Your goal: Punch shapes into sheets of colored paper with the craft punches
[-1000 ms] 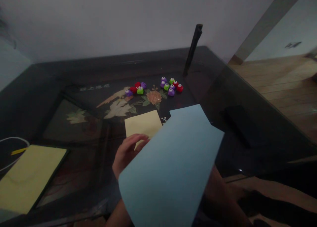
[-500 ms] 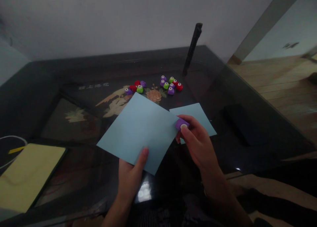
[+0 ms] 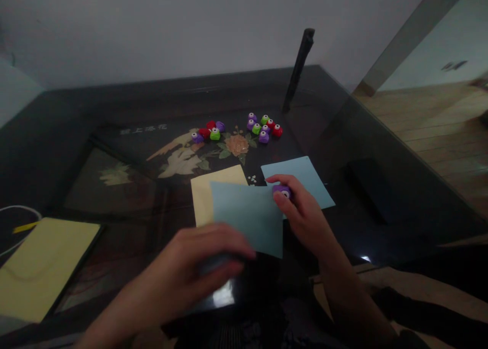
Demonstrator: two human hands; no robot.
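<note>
My right hand [image 3: 303, 214] pinches a small purple paper punch [image 3: 282, 191] against the right edge of a light blue sheet [image 3: 249, 214]. That sheet lies low over the dark glass table [image 3: 76, 135]. My left hand [image 3: 190, 273] reaches across in front, fingers curled over the sheet's near left corner; what they grip is blurred. A yellow sheet [image 3: 213, 191] lies under the blue one. A second light blue sheet [image 3: 305, 179] lies behind my right hand.
Two clusters of small purple, green and red punches [image 3: 209, 131] [image 3: 264, 128] sit further back. A larger yellow sheet [image 3: 41, 265] lies at the left edge beside a white cable [image 3: 15, 212]. A black rod [image 3: 299, 67] leans at the back. A dark flat object [image 3: 368, 186] lies to the right.
The blue sheet has dropped lower and turned, uncovering the yellow sheet. My left hand let go of its bottom edge and swung over its near corner. My right hand stayed put with the punch.
</note>
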